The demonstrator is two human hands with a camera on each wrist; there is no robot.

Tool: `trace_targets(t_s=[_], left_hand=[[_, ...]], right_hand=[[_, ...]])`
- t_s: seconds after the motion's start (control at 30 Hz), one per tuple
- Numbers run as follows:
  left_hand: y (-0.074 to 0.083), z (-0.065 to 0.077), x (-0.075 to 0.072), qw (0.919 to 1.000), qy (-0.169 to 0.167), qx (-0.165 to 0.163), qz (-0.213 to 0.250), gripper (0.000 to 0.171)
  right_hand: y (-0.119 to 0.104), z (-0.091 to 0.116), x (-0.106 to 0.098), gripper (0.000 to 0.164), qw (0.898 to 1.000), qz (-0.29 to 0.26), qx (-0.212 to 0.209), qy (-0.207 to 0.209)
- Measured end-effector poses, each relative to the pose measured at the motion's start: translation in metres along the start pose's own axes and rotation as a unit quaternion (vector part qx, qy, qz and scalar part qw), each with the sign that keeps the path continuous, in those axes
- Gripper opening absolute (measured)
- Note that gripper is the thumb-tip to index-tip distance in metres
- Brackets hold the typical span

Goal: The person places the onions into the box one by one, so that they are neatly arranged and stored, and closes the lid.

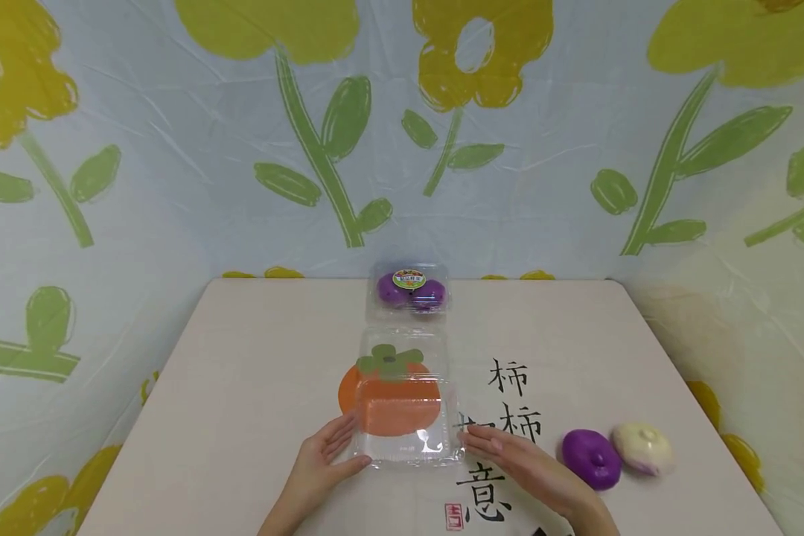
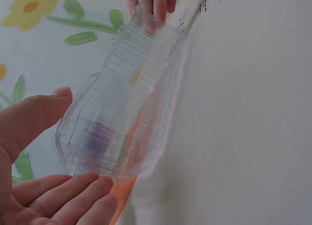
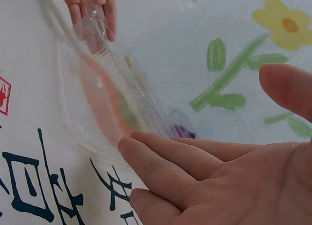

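An unfolded clear plastic clamshell box (image 1: 412,452) lies on the table over a printed orange persimmon, its lid half toward the back. My left hand (image 1: 324,455) is at the box's left side, fingers extended and thumb apart, the fingertips (image 2: 100,183) at its edge. On the opposite side my right hand (image 1: 529,465) lays nearly straight fingers against the wall, the thumb raised away in the right wrist view. Right of that hand sit a purple, round, squat fruit-like piece (image 1: 591,458) and a cream one (image 1: 643,449), side by side.
Behind the open box stands a closed clear box (image 1: 410,294) with purple pieces inside and an oval label on top. Black brush characters (image 1: 484,495) and a red seal mark the pale tabletop (image 1: 261,372). A flower-print cloth (image 1: 194,149) hangs around the table.
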State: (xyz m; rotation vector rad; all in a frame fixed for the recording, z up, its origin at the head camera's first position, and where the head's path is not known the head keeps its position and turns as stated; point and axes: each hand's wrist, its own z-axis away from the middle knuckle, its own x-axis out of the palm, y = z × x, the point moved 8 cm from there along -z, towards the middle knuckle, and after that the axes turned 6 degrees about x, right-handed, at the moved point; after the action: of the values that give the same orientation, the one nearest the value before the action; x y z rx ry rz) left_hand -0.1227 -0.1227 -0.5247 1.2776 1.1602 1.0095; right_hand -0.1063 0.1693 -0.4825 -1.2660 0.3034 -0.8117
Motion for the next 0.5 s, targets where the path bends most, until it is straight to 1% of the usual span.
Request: trace_targets(t_s=[0.03, 0.07, 0.17, 0.23, 0.3, 0.4, 0.43, 0.47, 0.5], left_hand=[[0.0, 0.0, 0.0, 1.0, 0.001, 0.0, -0.003, 0.073], [0.0, 0.0, 0.0, 0.9999, 0.002, 0.006, -0.008, 0.073], [0.001, 0.001, -0.001, 0.9995, 0.009, 0.014, -0.028, 0.076], [0.001, 0.001, -0.002, 0.9985, 0.015, 0.015, -0.051, 0.081], [0.002, 0.001, -0.005, 0.9963, 0.02, 0.019, -0.082, 0.088], [0.002, 0.0, -0.008, 0.9913, 0.021, 0.026, -0.127, 0.098], [0.003, -0.001, -0.009, 0.9894, 0.018, 0.033, -0.14, 0.1], [0.004, -0.002, -0.01, 0.9876, 0.014, 0.04, -0.151, 0.102], [0.004, -0.003, -0.011, 0.9863, 0.011, 0.045, -0.158, 0.103]], right_hand=[[-0.001, 0.0, 0.0, 0.053, 1.0, 0.005, 0.001, 0.004], [-0.001, 0.0, -0.001, 0.053, 1.0, 0.014, 0.006, 0.011], [-0.001, 0.002, -0.006, 0.054, 0.997, 0.054, 0.03, 0.043], [-0.003, 0.006, -0.01, 0.053, 0.993, 0.085, 0.045, 0.07], [-0.007, 0.012, -0.017, 0.05, 0.988, 0.109, 0.048, 0.099], [-0.019, 0.025, -0.029, 0.044, 0.977, 0.139, 0.015, 0.159], [-0.024, 0.03, -0.033, 0.042, 0.971, 0.158, -0.012, 0.181], [-0.031, 0.035, -0.038, 0.041, 0.961, 0.178, -0.042, 0.206], [-0.037, 0.042, -0.042, 0.039, 0.948, 0.204, -0.072, 0.234]])
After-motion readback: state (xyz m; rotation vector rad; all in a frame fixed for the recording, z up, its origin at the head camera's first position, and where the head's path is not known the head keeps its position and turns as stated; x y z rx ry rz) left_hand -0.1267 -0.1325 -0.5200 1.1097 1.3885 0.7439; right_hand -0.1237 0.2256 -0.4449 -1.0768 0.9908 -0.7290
